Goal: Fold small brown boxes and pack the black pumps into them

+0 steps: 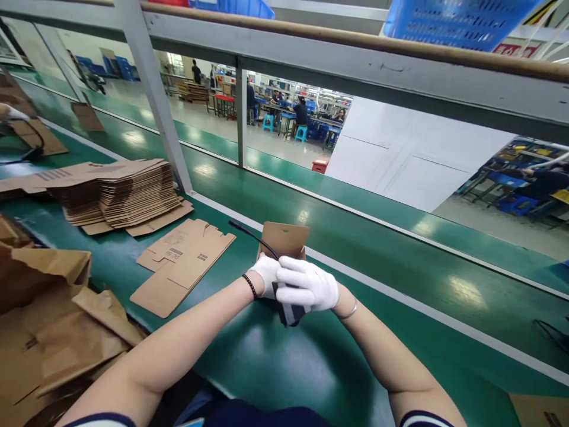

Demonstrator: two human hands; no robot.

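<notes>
My right hand (307, 286), in a white glove, is closed over a black power adapter (291, 313) whose pale side shows below the fingers. A black cable (254, 235) runs up and left past the gloves, with its end free in the air. Close beside it, my left hand (267, 274), also gloved, grips the left side of a small open cardboard box (285, 238). The box's tall flap stands up behind both hands. My right hand hides most of the box's opening and part of the left fingers.
A flattened carton (184, 261) lies left of my hands, with a stack of folded cartons (128, 193) behind it. Crumpled brown paper (57, 332) fills the near left. Beyond runs a green conveyor belt (355, 237), under a shelf frame (311, 50). Another person's gloved hand (15, 114) is far left.
</notes>
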